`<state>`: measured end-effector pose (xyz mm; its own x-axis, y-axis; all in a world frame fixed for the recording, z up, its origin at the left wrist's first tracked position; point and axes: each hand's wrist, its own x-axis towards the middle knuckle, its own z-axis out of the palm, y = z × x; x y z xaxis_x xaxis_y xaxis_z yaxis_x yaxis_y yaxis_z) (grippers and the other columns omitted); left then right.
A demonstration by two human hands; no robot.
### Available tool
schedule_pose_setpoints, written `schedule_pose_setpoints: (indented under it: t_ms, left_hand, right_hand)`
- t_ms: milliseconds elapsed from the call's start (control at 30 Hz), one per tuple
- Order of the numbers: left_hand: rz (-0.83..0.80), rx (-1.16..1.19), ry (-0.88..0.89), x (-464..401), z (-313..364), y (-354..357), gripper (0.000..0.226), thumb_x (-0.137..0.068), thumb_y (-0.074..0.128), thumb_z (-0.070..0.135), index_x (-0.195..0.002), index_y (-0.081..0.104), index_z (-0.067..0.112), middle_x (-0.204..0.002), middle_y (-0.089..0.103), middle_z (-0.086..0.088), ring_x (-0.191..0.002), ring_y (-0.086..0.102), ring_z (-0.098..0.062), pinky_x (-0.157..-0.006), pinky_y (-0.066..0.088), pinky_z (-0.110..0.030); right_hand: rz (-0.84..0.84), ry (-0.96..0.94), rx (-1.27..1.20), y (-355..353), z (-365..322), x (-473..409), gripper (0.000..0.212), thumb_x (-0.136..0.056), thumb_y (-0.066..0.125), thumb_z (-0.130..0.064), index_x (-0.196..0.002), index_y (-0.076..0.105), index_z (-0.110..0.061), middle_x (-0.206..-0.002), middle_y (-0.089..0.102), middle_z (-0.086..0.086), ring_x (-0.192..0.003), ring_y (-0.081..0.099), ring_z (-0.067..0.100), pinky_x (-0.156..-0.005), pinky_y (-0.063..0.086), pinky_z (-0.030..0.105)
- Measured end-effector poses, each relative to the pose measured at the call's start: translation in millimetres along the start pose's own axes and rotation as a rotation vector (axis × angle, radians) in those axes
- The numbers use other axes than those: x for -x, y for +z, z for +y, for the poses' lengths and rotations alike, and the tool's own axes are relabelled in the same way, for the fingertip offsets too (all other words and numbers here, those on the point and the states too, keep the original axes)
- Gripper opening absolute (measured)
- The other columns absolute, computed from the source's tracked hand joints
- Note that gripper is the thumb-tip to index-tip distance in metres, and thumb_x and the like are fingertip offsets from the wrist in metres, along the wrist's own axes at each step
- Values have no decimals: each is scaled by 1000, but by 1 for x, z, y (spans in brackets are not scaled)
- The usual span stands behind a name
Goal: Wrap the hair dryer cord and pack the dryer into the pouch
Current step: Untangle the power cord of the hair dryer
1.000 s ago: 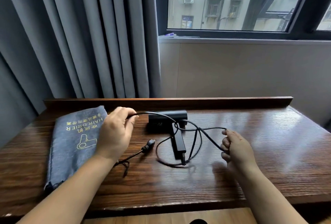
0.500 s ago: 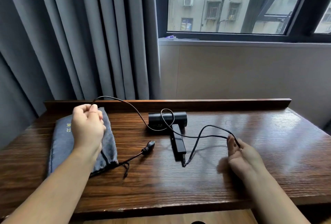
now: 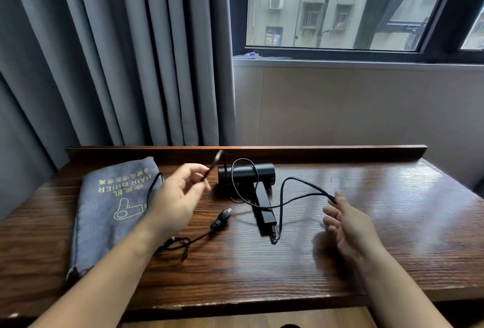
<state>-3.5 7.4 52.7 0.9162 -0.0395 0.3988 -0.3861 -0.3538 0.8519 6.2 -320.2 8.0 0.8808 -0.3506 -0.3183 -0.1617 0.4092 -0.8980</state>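
- The wooden bench (image 3: 288,270) runs across the near part of the scene, with both forearms reaching over its near edge.
- The right hand (image 3: 348,225) hovers at the right of the dryer, fingers straight and spread, released; a bend of the black cord (image 3: 301,199) lies against its fingertips, and I cannot tell whether it is hooked over one.
- The cord's plug (image 3: 221,220) lies on the bench between the two forearms, near the dryer's handle end; a tangle of cord trails from it toward the left forearm.
- The left hand (image 3: 175,196) is raised just left of the dryer, blurred, pinching a stretch of cord between thumb and fingers, the cord rising up and to the right from the pinch.
- The black hair dryer (image 3: 246,177) lies on the bench in the middle, its barrel crosswise at the far side and its handle pointing toward the near edge; a loop of cord stands over the barrel.
- The grey pouch (image 3: 110,204) lies flat at the left, printed with "HAIR DRIER" and a dryer outline, partly under the left forearm; the dryer is outside it.
- Beyond the bench's raised back edge hang grey curtains (image 3: 104,52) at the left and a window (image 3: 340,5) at the right.
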Motion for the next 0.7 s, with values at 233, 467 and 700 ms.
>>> schedule_pose_setpoints:
  t_ms: [233, 467, 700]
  left_hand:
    - [-313, -411, 365, 24, 6, 56, 36, -97, 53, 14, -128, 60, 29, -108, 65, 14, -99, 55, 4, -89, 40, -7]
    - [-417, -552, 691, 32, -3, 94, 40, -83, 56, 1, -115, 66, 22, -104, 63, -3, -94, 57, -19, -81, 49, -32]
    - [-222, -763, 858, 44, -21, 88, 34, -88, 66, 28, -122, 62, 25, -116, 61, -1, -117, 50, -20, -100, 46, -41]
  right_hand:
    - [-98, -367, 432, 21, 10, 28, 13, -100, 52, -22, -110, 58, -16, -83, 61, 14, -46, 53, 14, -39, 37, 26]
    - [-468, -409, 694, 41, 24, 60, 49, -74, 53, -75, -105, 64, -38, -95, 73, -3, -91, 68, 9, -74, 56, 31]
    - [-298, -479, 781, 27, 23, 41, 10, -88, 69, -29, -93, 63, -23, -56, 46, -8, -50, 41, 2, -55, 35, 19]
